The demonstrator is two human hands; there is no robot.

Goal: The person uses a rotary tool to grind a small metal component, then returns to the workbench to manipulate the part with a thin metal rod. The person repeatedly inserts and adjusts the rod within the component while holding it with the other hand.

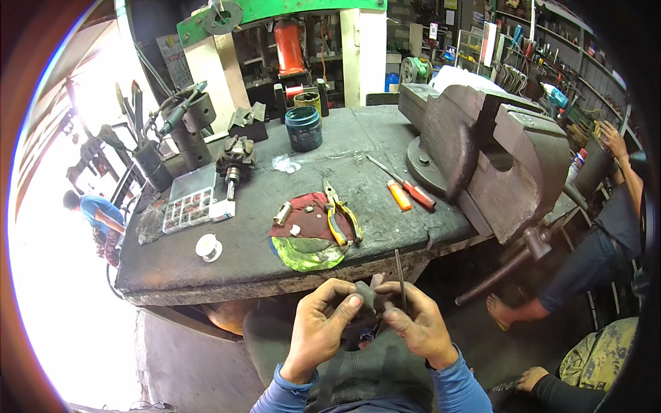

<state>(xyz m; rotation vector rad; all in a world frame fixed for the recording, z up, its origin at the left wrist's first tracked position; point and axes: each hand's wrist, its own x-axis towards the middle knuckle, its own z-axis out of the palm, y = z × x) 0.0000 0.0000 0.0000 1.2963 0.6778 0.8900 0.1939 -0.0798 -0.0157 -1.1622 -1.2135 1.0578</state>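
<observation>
A: Both hands work low, in front of the surface (206, 272) edge, over the lap. Left hand (318, 329) pinches a small dark part (367, 294) between thumb and fingertips, grip closed on it. Right hand (416, 325) meets it from the other side, fingers on the same part, with a thin dark rod (400, 281) standing up between them.

B: How far along, would you say?

A: Mid-job, by my reading. The part is off the surface and in hand. Small bits lie on the red cloth (306, 224): a brass sleeve (282, 213) and a few tiny pieces. The yellow-handled pliers (342, 219) lie across the cloth, and the orange-handled screwdriver (401, 187) is just beside it, both untouched. I judge fitting or cleaning is in hand, with the loose bits unplaced.

B: What can't you make out?

A: The part's shape; fingers cover most of it. Whether the rod goes into it or only rests against it, I cannot tell. The bench vise (492, 148) is apart from all this, its jaws seen only from behind. Another person's hand (531, 378) shows at lower right, cut off.
</observation>
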